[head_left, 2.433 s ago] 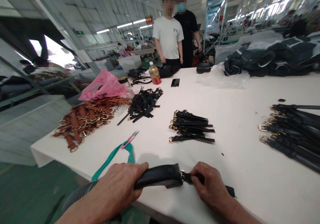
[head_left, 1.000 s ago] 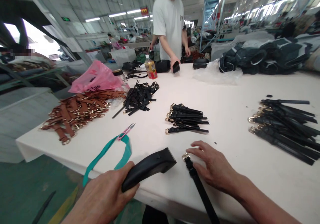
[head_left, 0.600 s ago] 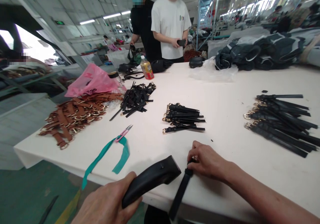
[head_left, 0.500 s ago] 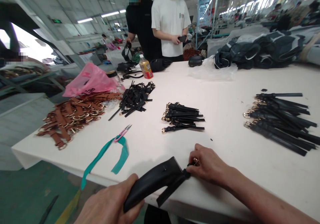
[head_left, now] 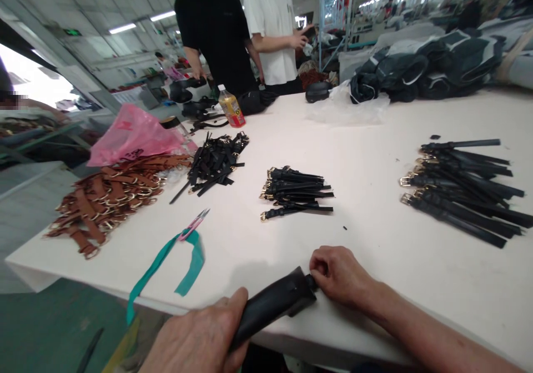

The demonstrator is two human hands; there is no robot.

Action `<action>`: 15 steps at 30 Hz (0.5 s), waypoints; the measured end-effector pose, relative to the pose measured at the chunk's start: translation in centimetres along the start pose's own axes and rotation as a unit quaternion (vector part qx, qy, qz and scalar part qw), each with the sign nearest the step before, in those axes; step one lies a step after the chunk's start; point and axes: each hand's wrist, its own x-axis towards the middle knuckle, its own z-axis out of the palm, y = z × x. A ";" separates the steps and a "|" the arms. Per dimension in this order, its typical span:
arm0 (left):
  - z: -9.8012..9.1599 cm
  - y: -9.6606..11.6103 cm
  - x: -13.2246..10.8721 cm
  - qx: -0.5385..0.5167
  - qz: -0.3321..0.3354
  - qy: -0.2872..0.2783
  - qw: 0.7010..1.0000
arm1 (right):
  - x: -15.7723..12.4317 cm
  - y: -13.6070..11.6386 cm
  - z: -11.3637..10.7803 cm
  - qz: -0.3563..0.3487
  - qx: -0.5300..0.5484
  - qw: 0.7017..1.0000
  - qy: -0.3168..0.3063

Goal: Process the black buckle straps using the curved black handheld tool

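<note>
My left hand (head_left: 200, 328) is wrapped around a long black handle-shaped piece (head_left: 272, 309), smooth, with a small raised spot near its far end. Its kind I cannot make out. At that far end my right hand (head_left: 343, 278) pinches a black strap (head_left: 311, 282) just above the table. Most of the strap is hidden by the black piece and my fingers. Ahead of my hands lies a small stack of black buckle straps (head_left: 297, 190) with gold buckles. Pink-handled thread snips (head_left: 194, 226) rest on a teal ribbon (head_left: 194, 270) to the left.
On the white table (head_left: 366, 156) are brown straps (head_left: 106, 201), a black strap heap (head_left: 216, 162), more buckle straps (head_left: 466, 190), a pink bag (head_left: 135, 137) and a drink bottle (head_left: 231, 107). Dark bundled goods (head_left: 437, 73) lie behind. Two people (head_left: 220, 34) stand across the table.
The black piece has moved right, up to my right fingers, and now covers the strap end that hung below it. The view has shifted slightly. The people opposite have changed pose.
</note>
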 end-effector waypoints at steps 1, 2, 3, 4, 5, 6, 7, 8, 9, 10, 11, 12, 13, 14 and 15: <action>-0.4 0.5 0.2 0.000 0.004 0.003 1.000 | 0.0 0.2 0.0 0.000 0.007 1.000 -0.002; -0.8 1.0 0.3 0.001 0.008 0.005 1.000 | 0.0 0.3 -0.1 0.002 0.017 1.000 -0.004; -1.0 1.2 0.5 0.004 0.010 0.000 1.000 | 0.0 0.5 -0.1 0.005 0.027 1.000 -0.005; -1.2 1.2 0.6 0.007 0.010 -0.007 1.000 | 0.0 0.7 -0.1 0.004 0.038 0.999 -0.006; -1.2 1.1 0.6 0.011 0.007 -0.013 1.000 | 0.0 0.8 -0.1 0.001 0.048 0.999 -0.006; -1.2 0.7 0.6 0.017 0.003 -0.016 1.000 | 0.0 0.9 -0.1 -0.005 0.057 0.998 -0.007; -1.3 0.2 0.6 0.023 0.000 -0.021 1.000 | 0.0 0.9 -0.1 -0.009 0.063 0.998 -0.007; -1.3 -0.2 0.6 0.030 -0.004 -0.027 0.999 | 0.0 0.9 -0.1 -0.012 0.067 0.998 -0.008; -1.4 -0.6 0.5 0.037 -0.006 -0.030 0.999 | 0.0 0.8 -0.1 -0.010 0.070 0.997 -0.009; -1.5 -0.8 0.5 0.043 -0.006 -0.032 0.999 | 0.0 0.7 -0.2 -0.006 0.073 0.997 -0.012; -1.7 -0.8 0.5 0.048 -0.002 -0.035 0.998 | 0.0 0.6 -0.2 -0.002 0.074 0.997 -0.015; -1.9 -0.6 0.5 0.048 0.005 -0.034 0.998 | 0.0 0.5 -0.3 0.001 0.074 0.997 -0.018; -2.1 -0.3 0.6 0.045 0.014 -0.026 0.999 | 0.0 0.5 -0.5 0.003 0.072 0.997 -0.021; -2.3 0.1 0.7 0.040 0.022 -0.018 0.999 | 0.0 0.4 -0.6 0.003 0.071 0.997 -0.024; -2.3 0.4 0.8 0.035 0.027 -0.015 0.999 | 0.0 0.4 -0.7 0.000 0.070 0.997 -0.028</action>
